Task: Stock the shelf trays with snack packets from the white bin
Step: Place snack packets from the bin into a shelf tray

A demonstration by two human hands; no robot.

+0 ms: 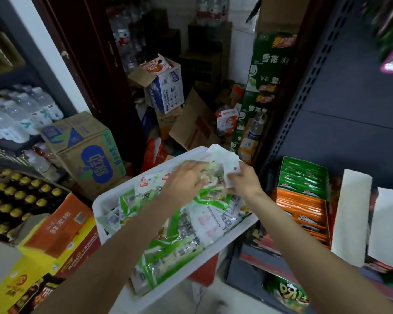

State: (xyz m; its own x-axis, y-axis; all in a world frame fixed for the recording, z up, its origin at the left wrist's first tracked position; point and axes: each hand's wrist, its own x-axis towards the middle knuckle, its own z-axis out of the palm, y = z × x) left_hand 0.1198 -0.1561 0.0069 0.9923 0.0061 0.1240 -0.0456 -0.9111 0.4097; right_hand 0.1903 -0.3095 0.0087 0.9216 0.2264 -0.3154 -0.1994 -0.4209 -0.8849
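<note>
Packets [204, 214] in slick green-and-white wrap lie heaped loose in the white bin [105, 200], which sits low in front of the person, just left of the shelf trays [303, 193]. The right hand [242, 180] pinches a small fan of them at the bin's far end; the left hand [186, 180] lies over the pile, its grip hidden. Such slippery film could let the gathered packets slide apart and drop during the carry to the trays.
</note>
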